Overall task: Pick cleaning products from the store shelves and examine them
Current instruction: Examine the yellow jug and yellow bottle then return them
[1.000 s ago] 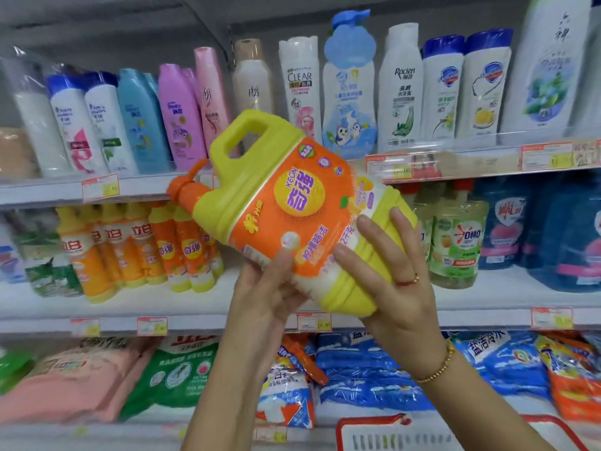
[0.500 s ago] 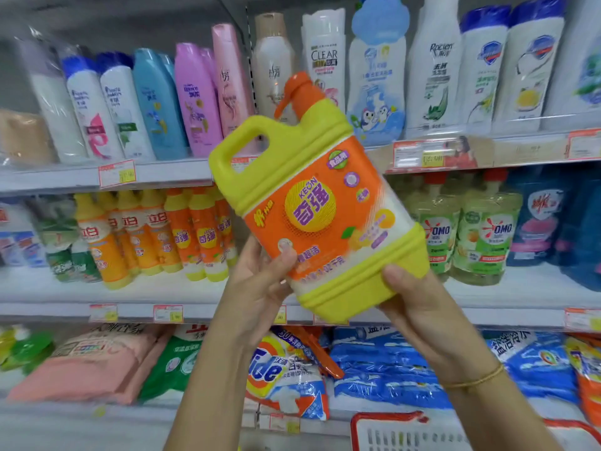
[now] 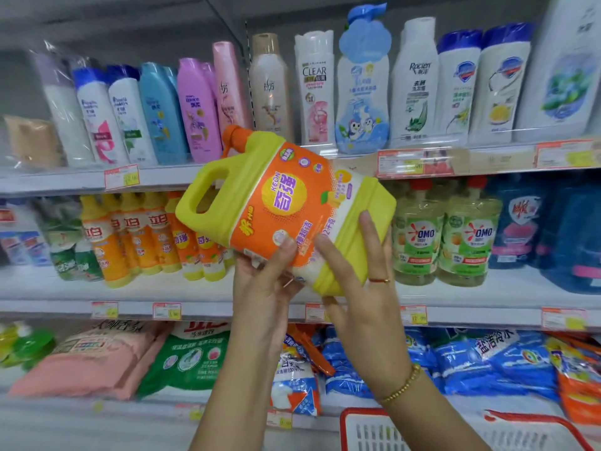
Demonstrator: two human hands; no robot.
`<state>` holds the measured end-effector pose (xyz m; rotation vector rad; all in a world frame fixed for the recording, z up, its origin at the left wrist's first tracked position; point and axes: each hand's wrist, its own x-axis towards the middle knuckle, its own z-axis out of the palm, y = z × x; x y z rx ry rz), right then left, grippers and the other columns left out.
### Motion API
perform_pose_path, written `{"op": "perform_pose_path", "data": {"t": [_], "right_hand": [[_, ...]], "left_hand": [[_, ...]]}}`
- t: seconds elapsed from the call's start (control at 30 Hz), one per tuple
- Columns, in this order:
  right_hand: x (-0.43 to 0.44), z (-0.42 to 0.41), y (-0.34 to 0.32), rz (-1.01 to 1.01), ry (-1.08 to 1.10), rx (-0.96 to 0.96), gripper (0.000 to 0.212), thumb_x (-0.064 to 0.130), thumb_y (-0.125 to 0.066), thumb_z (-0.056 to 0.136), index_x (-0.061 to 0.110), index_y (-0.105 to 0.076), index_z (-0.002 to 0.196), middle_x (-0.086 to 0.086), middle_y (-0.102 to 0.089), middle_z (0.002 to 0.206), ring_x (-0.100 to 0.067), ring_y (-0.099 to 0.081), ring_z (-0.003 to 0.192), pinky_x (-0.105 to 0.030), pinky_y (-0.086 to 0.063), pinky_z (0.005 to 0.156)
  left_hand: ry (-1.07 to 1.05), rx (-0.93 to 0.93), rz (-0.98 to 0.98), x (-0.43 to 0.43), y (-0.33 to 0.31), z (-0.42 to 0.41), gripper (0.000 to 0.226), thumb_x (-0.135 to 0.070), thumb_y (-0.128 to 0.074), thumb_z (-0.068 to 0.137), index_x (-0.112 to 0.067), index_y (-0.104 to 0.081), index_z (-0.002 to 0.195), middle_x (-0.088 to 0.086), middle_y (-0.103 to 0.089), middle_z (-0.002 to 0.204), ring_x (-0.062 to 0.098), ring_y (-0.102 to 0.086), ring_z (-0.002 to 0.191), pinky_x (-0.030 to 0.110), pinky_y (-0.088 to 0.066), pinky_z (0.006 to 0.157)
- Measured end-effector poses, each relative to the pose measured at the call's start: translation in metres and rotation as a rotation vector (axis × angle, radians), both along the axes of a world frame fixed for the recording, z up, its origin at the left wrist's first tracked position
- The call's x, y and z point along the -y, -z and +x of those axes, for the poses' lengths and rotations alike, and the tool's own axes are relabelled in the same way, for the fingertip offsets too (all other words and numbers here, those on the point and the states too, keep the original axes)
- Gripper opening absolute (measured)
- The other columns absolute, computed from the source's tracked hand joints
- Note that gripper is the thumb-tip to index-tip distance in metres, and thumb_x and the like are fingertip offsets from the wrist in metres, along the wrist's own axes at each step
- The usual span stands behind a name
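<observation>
While the jug [image 3: 283, 203] is held clear of the shelving, in front of the middle tier, it lies tilted: orange cap [image 3: 232, 135] up-left, base down-right.

Edges, left to right:
- Handle [image 3: 201, 196] stands free at the jug's left, in front of the orange dish-soap bottles [image 3: 107, 242]; no contact seen.
- Left hand [image 3: 260, 294] comes up under the lower label edge. Thumb [image 3: 286, 252] is pressed on the front label; the fingers go behind the jug and are hidden. It grips the jug.
- Right hand [image 3: 364, 297] lies on the yellow base band, fingers [image 3: 367, 236] straight and slightly spread, back of hand to the camera. A ring and a bead bracelet are worn.
- Right of the base, the OMO bottles [image 3: 419, 236] stand near; the depth gap cannot be judged.

Surface and room:
- Top shelf [image 3: 162, 180]: a close row of shampoo bottles [image 3: 195, 109], upright.
- Middle shelf [image 3: 487, 288]: bare white strip in front of the stock.
- Bottom tier: pink packs [image 3: 87, 359], a green bag [image 3: 188, 356], blue pouches [image 3: 487, 362], lying flat.
- Red basket [image 3: 361, 415] rim shows at the lower right, below the right wrist.
</observation>
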<state>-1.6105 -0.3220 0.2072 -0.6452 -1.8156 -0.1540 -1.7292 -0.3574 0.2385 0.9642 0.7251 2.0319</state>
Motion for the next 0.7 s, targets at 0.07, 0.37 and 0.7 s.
{"op": "perform_pose_path", "data": {"t": [0.07, 0.37, 0.7], "right_hand": [[-0.002, 0.008, -0.008, 0.046, -0.043, -0.117, 0.081, 0.002, -0.078, 0.073, 0.033, -0.038, 0.137, -0.007, -0.014, 0.155, -0.037, -0.016, 0.144, -0.043, -0.037, 0.109], [0.024, 0.053, -0.022, -0.519, -0.538, -0.403, 0.081, 0.008, -0.087, 0.058, 0.043, -0.052, 0.123, 0.017, -0.063, 0.117, -0.002, -0.061, 0.106, -0.014, -0.05, 0.079], [0.051, 0.094, -0.051, -1.252, -0.899, -0.347, 0.068, 0.05, -0.082, 0.058, 0.013, -0.058, 0.109, -0.01, -0.073, 0.078, -0.024, -0.068, 0.054, -0.024, -0.055, 0.046]], "left_hand": [[0.023, -0.058, 0.05, 0.006, -0.006, 0.005, 0.096, -0.032, -0.09, 0.053, -0.02, -0.045, 0.137, 0.004, -0.067, 0.122, 0.025, -0.066, 0.109, 0.04, -0.057, 0.08], [0.107, -0.31, 0.094, 0.017, -0.037, 0.005, 0.13, -0.072, -0.08, 0.039, -0.018, -0.032, 0.146, 0.005, -0.054, 0.139, 0.021, -0.054, 0.125, 0.036, -0.05, 0.098], [0.306, -0.259, -0.197, 0.024, -0.07, -0.022, 0.051, -0.038, -0.09, 0.038, -0.017, -0.079, 0.083, 0.006, -0.076, 0.089, 0.018, -0.073, 0.079, 0.032, -0.059, 0.062]]}}
